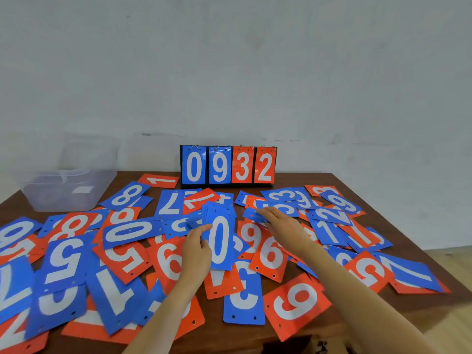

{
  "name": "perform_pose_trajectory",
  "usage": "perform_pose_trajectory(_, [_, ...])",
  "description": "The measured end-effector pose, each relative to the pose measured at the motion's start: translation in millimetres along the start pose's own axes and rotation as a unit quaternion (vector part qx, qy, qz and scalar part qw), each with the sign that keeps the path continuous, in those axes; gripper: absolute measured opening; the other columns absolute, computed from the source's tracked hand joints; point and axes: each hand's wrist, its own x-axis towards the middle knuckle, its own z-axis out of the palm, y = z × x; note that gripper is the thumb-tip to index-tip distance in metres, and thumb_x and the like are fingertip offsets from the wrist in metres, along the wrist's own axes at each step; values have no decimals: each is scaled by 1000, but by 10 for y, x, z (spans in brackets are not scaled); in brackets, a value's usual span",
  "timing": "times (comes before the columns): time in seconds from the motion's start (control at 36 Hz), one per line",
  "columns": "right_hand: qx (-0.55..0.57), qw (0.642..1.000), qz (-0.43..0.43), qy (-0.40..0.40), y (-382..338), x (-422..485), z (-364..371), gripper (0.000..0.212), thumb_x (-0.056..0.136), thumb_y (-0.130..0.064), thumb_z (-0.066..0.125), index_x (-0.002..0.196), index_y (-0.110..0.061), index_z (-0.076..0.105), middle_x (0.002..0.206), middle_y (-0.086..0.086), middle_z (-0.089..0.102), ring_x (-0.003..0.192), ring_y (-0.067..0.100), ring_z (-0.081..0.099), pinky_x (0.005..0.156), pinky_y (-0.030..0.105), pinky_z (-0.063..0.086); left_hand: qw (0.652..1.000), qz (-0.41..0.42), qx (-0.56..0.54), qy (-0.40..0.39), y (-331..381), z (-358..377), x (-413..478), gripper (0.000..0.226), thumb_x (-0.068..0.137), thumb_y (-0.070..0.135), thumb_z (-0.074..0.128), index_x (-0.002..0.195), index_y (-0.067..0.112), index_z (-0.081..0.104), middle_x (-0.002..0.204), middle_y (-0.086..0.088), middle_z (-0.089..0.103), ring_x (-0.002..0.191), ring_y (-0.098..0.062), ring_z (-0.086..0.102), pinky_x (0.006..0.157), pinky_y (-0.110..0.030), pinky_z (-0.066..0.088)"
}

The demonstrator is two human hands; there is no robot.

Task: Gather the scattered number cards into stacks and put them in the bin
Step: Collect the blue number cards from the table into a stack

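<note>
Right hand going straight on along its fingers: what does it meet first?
Probably the loose blue card at the right hand's fingertips; past that, the blue stack in the left hand, though depth is unclear.

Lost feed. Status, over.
Left hand grips stack of blue number cards, zero on top. Right hand on loose blue card. Clear plastic bin back left; scattered cards cover brown wooden table.

A black flip scoreboard [228,166] stands upright at the far edge of my desk [293,181], before the pale wall [229,60]. It shows a blue 0 and 9, then a red 3 and 2. Light wooden floor [454,261] lies to my right.
</note>
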Motion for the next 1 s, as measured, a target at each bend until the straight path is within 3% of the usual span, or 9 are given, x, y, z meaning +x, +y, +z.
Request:
perform_pose_trajectory(0.08, [43,998,-7,53,38,-254,-179,47,98,-17,46,143,-27,35,144,-3,40,121,16,51,87,21,48,998,49,27,15,99,34,-54,38,95,-5,36,124,14,54,134,-1,47,126,-21,45,93,-24,41])
perform_pose_trajectory(0.14, [161,984,37,71,30,-408,-318,41,99,-21,45,139,-29,41,134,-3,48,115,16,55,82,18,47,995,85,42,18,164,66,-80,37,95,-6,37,123,11,54,132,-3,48,128,-16,42,98,-21,36])
perform_pose_trajectory(0.25, [398,909,118,31,14,-646,-521,25,99,-30,43,123,-35,47,123,-3,52,98,12,57,59,14,45,991,123,50,-23,305,204,-143,38,93,-6,38,121,12,55,129,-1,49,125,-14,43,97,-17,34])
perform_pose_trajectory(0.39, [575,795,194,16,10,-841,-455,15,99,-23,46,110,-26,56,120,5,60,100,14,63,74,25,56,986,125,37,-102,401,481,-325,35,90,16,60,124,18,53,125,7,47,117,-6,43,93,-16,32])
perform_pose_trajectory(0.5, [627,741,240,19,20,-938,-360,20,100,-24,44,116,-20,57,121,6,61,107,21,62,76,28,57,985,100,26,-135,382,639,-449,44,84,11,67,124,21,51,129,7,44,119,-7,39,96,-20,32])
perform_pose_trajectory(0.61, [615,740,270,37,42,-997,-336,17,98,-31,47,108,-24,59,116,1,62,101,15,62,74,27,57,988,55,-24,-141,332,721,-495,44,83,8,68,120,24,52,133,7,44,124,-9,37,95,-20,30])
perform_pose_trajectory(0.75, [499,799,308,135,184,-1004,-288,13,90,-17,62,100,-11,56,102,9,63,87,18,65,65,26,57,983,43,-50,-174,343,778,-546,42,85,3,63,121,23,54,126,12,43,119,-5,36,90,-21,33])
perform_pose_trajectory(0.86, [506,789,316,148,197,-1015,-296,17,88,-20,65,85,-8,54,90,11,66,78,19,66,61,27,57,973,67,-19,-218,344,847,-610,41,89,-4,50,117,25,52,125,11,44,94,14,48,69,-5,42])
perform_pose_trajectory(1.0, [439,817,338,162,262,-970,-275,24,88,-30,64,74,-14,53,77,6,64,69,19,61,63,30,54,965,87,-3,-248,319,961,-663,40,91,-5,44,111,28,54,128,11,48,123,-4,42,98,-19,35])
